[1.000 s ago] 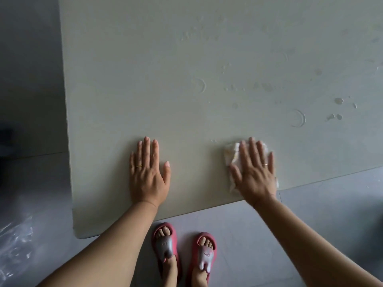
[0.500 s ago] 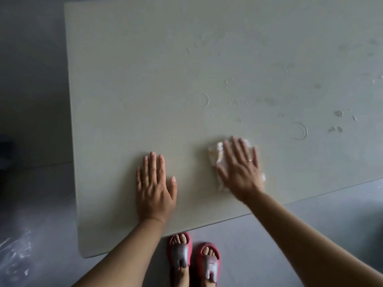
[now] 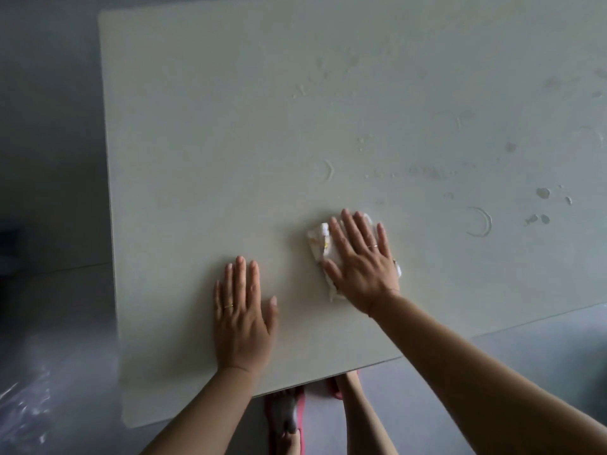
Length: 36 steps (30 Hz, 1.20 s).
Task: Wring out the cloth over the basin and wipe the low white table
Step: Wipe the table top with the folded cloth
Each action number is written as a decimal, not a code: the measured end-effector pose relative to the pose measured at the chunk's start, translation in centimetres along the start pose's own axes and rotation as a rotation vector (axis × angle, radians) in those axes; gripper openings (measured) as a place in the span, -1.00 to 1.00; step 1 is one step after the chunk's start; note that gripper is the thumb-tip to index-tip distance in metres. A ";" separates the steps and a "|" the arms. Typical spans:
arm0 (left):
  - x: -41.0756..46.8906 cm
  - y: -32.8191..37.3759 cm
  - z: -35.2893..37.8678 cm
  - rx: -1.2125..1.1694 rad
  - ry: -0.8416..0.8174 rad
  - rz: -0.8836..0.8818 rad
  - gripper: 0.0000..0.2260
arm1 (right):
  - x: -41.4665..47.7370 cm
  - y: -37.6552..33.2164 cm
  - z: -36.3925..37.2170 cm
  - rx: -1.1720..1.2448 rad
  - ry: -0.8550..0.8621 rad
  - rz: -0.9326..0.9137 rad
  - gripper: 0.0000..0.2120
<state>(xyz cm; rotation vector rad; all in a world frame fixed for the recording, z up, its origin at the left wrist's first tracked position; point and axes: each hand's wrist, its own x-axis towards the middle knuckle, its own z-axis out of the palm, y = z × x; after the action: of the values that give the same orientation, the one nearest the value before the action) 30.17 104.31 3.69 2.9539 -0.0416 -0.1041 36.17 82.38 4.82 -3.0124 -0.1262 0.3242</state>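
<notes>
The low white table (image 3: 203, 152) fills most of the view. My right hand (image 3: 363, 264) lies flat, fingers spread, pressing a crumpled white cloth (image 3: 318, 241) onto the tabletop near the front edge. The cloth shows at the left of the fingers and a bit at the right of the wrist. My left hand (image 3: 241, 310) rests palm down on the bare tabletop to the left of the cloth, holding nothing. Dried rings and spots (image 3: 479, 221) mark the table's right half. No basin is in view.
Grey floor (image 3: 52, 224) surrounds the table on the left and front. Clear crumpled plastic (image 3: 23, 402) lies on the floor at the lower left. My feet in red slippers (image 3: 285, 418) stand at the table's front edge, partly under it.
My right hand has slid the cloth leftward and away from the front edge, closer to the left hand. The left hand stays planted. The view has shifted, hiding more of the feet.
</notes>
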 end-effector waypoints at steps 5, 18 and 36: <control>1.8 0.7 -0.5 -0.021 0.021 -0.035 -0.43 | 3.7 0.3 -0.5 0.095 0.030 0.498 -0.34; 14.1 4.9 -1.2 -0.062 0.047 -0.022 -0.45 | 10.3 4.3 -1.9 0.042 0.038 0.269 -0.38; 14.6 4.5 -0.4 -0.014 -0.013 -0.029 -0.41 | 15.9 2.2 -2.7 0.103 0.086 0.460 -0.39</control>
<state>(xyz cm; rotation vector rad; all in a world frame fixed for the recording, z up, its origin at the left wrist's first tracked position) 44.69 99.51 3.96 2.9408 0.0000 -0.1269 52.35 81.40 3.84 -2.9140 0.5774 0.2269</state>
